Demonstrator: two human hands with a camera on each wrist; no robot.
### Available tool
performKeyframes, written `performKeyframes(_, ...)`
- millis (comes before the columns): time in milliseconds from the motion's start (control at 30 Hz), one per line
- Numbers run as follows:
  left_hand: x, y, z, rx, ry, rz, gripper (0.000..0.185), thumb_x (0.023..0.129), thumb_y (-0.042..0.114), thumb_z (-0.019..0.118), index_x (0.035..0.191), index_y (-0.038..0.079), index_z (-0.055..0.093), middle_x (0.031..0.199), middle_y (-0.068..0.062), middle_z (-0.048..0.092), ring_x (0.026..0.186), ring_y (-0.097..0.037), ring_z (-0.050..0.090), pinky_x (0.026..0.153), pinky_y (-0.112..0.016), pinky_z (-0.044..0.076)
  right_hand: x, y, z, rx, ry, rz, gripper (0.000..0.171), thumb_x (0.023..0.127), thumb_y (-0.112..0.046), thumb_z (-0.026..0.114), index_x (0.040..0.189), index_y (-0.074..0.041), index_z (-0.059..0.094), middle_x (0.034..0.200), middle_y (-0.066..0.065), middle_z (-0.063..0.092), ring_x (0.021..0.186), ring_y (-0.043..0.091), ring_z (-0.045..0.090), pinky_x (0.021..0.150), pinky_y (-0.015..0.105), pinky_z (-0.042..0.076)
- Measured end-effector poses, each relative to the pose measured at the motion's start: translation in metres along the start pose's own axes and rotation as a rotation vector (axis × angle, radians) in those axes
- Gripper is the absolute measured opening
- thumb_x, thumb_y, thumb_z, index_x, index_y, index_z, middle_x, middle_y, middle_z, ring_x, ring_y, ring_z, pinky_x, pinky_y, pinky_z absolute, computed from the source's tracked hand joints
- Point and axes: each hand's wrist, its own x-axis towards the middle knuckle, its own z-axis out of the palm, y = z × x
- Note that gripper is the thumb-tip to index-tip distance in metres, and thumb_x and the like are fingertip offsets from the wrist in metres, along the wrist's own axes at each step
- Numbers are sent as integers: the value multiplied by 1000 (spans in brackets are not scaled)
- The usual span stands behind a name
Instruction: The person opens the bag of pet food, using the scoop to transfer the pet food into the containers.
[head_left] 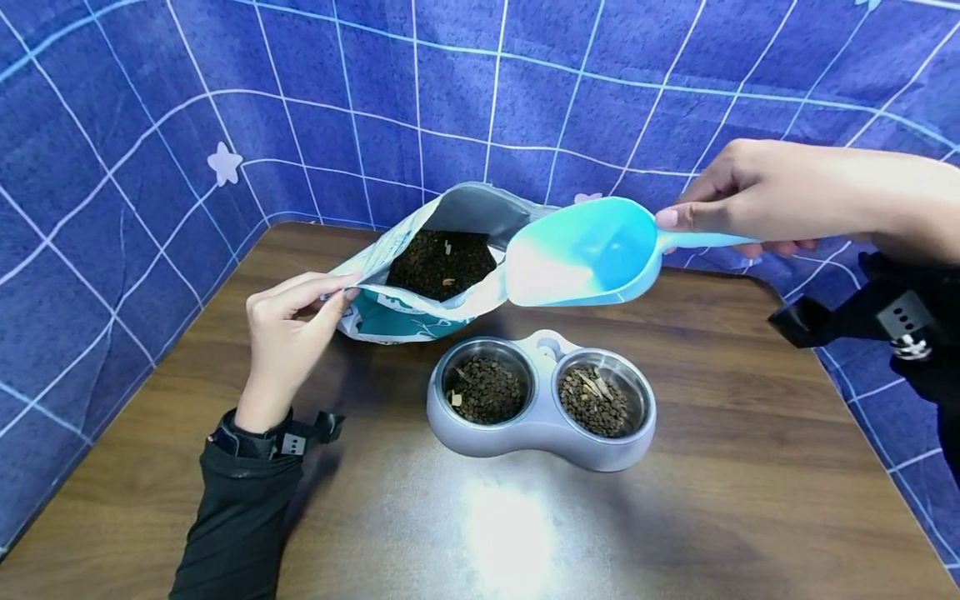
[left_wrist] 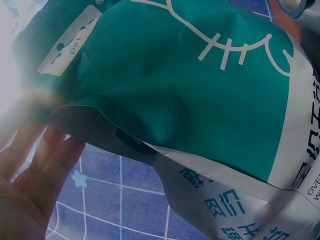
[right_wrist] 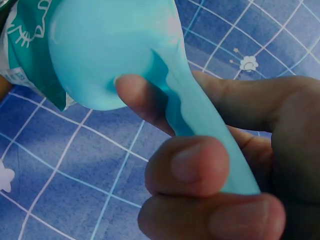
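In the left wrist view the pet food bag [left_wrist: 200, 100] fills the frame and runs off its top and right edges, so its mouth is unseen; the left hand [left_wrist: 30, 175] is blurred, washed out by glare and cut by the left edge. In the right wrist view the scoop [right_wrist: 115, 50] hides its hollow and its bowl is cropped at the top; the right hand [right_wrist: 235, 180] is cut by the right and bottom edges.

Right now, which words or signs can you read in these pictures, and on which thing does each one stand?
"pet": on the white label of the teal pet food bag.
"OVE", cut off, at that bag's edge.
Chinese characters on the bag's white band: not legible to me.
Blue scoop, double bowl: no text.
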Motion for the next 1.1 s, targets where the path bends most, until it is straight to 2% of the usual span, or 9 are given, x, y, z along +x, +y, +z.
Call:
performKeyframes(233, -3, -1, -3, 5, 6, -14, 20, 78, -15, 67, 92, -4, 75, 83, -6, 70, 64, -4, 52, 57, -13, 41, 17, -16, -11, -6, 12, -24, 48, 96, -55, 45, 114, -18, 70, 55, 9, 51, 38, 21, 45, 34, 33, 41)
performKeyframes(367, -4, -1, -3, 5, 3, -14, 20, 78, -15, 67, 92, -4, 75, 82, -10, 70, 63, -5, 50, 56, -14, 40, 26, -24, -14, 16, -5, -12, 51, 94, -57, 44, 112, -18, 70, 57, 9, 51, 39, 20, 44, 35, 33, 39)
performKeyframes(667, -4, 0, -1, 10, -1, -16, 20, 78, -15, 67, 92, -4, 75, 85, -2, 70, 64, -4, 52, 58, -13, 41, 43, -44, -15, 6, -14, 11, 48, 94, -57, 45, 115, -21, 69, 57, 7, 49, 41, 17, 43, 38, 32, 40)
performKeyframes(833, -3, 1, 0, 12, -3, -19, 19, 77, -14, 69, 92, -4, 75, 85, -4, 70, 65, -4, 53, 60, -12, 43, 48, -57, -15, -32, -32, -6, 48, 97, -51, 43, 120, -15, 66, 57, 5, 48, 42, 15, 42, 39, 30, 39)
performKeyframes(900, -3, 2, 0, 11, -4, -22, 19, 78, -14, 69, 92, -4, 75, 86, -5, 70, 66, -4, 54, 60, -12, 44, 50, -64, -14, -72, -20, -27, 47, 98, -48, 42, 114, -13, 68, 57, 5, 50, 43, 15, 43, 39, 31, 40)
performKeyframes(1000, -1, 2, 0, 6, -1, -17, 18, 77, -14, 69, 92, -4, 75, 86, -3, 70, 66, -4, 54, 60, -12, 44, 51, -78, -9, -171, 30, -52, 45, 100, -44, 42, 87, -12, 70, 56, 3, 49, 44, 16, 45, 41, 31, 40)
performKeyframes(1100, 0, 1, 1, -9, -2, -7, 18, 78, -15, 67, 91, -5, 74, 85, -4, 70, 66, -4, 54, 59, -12, 43, 53, -95, 0, -294, 124, -34, 44, 99, -43, 44, 66, -16, 58, 57, -1, 45, 50, 17, 45, 47, 35, 40)
